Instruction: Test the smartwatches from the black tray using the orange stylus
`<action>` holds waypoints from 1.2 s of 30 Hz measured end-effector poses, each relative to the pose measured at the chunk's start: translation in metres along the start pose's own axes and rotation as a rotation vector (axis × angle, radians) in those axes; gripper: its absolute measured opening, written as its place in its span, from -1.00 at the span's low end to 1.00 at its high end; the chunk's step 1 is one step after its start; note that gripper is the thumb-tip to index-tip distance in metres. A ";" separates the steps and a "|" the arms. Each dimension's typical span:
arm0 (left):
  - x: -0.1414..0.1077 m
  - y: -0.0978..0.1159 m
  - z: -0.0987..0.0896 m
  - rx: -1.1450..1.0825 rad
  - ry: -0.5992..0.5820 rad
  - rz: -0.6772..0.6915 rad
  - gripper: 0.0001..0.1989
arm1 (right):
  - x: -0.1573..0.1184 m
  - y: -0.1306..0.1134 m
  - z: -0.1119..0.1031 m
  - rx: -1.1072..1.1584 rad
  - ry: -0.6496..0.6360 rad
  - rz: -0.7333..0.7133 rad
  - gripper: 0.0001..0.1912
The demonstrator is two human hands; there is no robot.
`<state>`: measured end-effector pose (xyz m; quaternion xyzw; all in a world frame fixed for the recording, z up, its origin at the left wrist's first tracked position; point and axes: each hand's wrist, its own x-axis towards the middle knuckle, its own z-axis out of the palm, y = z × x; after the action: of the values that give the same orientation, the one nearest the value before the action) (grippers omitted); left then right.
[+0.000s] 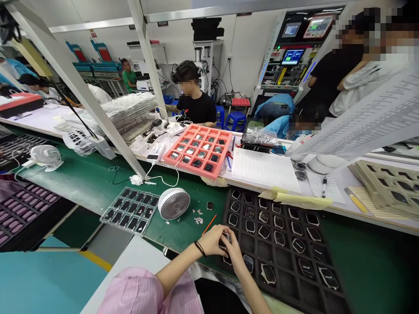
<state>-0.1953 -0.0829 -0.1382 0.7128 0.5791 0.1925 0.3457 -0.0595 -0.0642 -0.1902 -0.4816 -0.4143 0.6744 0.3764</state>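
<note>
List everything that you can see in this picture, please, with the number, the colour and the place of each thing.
black foam tray: 1, black, right of the hands, holding many watch-shaped frames
green bench mat: 1, green, under the near items
salmon tray: 1, salmon-pink, on the far bench, holding dark watch parts
clear plastic tray: 1, clear with black pieces, on the mat
desk fans: 2, white, on the mat
orange stick: 1, orange, on the mat near the hands
paper sheet: 1, white, on the far bench
seated person: 1, black shirt, beyond the far bench
small watch frame: 1, dark, between the hands
left hand: 1, black wristband, pink striped sleeve, at the frame
right hand: 1, at the frame
</note>
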 end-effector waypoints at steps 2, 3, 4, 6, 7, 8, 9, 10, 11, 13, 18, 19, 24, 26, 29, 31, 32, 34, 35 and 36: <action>0.001 -0.023 -0.005 -0.063 0.035 -0.084 -0.36 | 0.000 -0.006 -0.007 0.064 -0.030 0.052 -0.59; 0.001 -0.036 -0.007 -0.063 0.081 -0.161 -0.46 | 0.001 -0.009 -0.012 0.097 -0.046 0.074 -0.58; 0.001 -0.049 -0.008 -0.050 0.129 -0.237 -0.62 | 0.001 -0.012 -0.017 0.127 -0.061 0.091 -0.57; 0.002 -0.073 -0.009 0.004 0.208 -0.381 -0.78 | 0.002 -0.017 -0.026 0.179 -0.086 0.114 -0.57; 0.003 -0.084 -0.008 0.034 0.233 -0.440 -0.79 | 0.003 -0.019 -0.029 0.216 -0.095 0.127 -0.57; 0.005 -0.093 -0.007 0.065 0.251 -0.487 -0.79 | 0.003 -0.021 -0.032 0.264 -0.102 0.143 -0.57; 0.009 -0.100 -0.006 0.097 0.262 -0.521 -0.77 | 0.002 -0.021 -0.034 0.316 -0.110 0.159 -0.57; 0.013 -0.106 -0.005 0.128 0.267 -0.542 -0.74 | 0.002 -0.022 -0.036 0.368 -0.117 0.173 -0.58; 0.018 -0.110 -0.005 0.159 0.267 -0.555 -0.71 | 0.001 -0.021 -0.037 0.411 -0.123 0.182 -0.58; 0.028 -0.117 -0.004 0.212 0.250 -0.565 -0.70 | -0.001 -0.020 -0.038 0.450 -0.129 0.179 -0.60; 0.046 -0.123 -0.009 0.266 0.184 -0.574 -0.69 | -0.001 -0.017 -0.039 0.464 -0.126 0.149 -0.61; 0.048 -0.123 -0.011 0.260 0.175 -0.571 -0.69 | 0.001 -0.016 -0.039 0.468 -0.122 0.143 -0.61; 0.053 -0.115 -0.024 0.109 0.162 -0.518 -0.70 | 0.007 -0.017 -0.036 0.519 -0.097 0.141 -0.60; 0.055 -0.103 -0.026 -0.014 0.164 -0.465 -0.73 | 0.008 -0.023 -0.032 0.539 -0.074 0.130 -0.60; 0.057 -0.073 -0.023 -0.239 0.169 -0.347 -0.78 | 0.007 -0.036 -0.022 0.555 -0.055 0.086 -0.59; 0.055 -0.050 -0.020 -0.390 0.171 -0.264 -0.75 | 0.007 -0.048 -0.015 0.548 -0.061 0.049 -0.59; 0.054 -0.039 -0.019 -0.461 0.174 -0.232 -0.72 | 0.007 -0.053 -0.011 0.543 -0.064 0.031 -0.59; 0.051 -0.020 -0.017 -0.587 0.203 -0.189 -0.64 | 0.006 -0.063 -0.005 0.542 -0.063 -0.005 -0.59; 0.049 -0.013 -0.018 -0.640 0.224 -0.179 -0.60 | 0.006 -0.068 -0.002 0.544 -0.058 -0.023 -0.58; 0.047 -0.007 -0.018 -0.686 0.249 -0.173 -0.57 | 0.005 -0.072 0.000 0.545 -0.052 -0.039 -0.58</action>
<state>-0.2007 -0.0319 -0.1371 0.4750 0.5766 0.4306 0.5065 -0.0530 -0.0328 -0.1261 -0.3367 -0.2362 0.7658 0.4944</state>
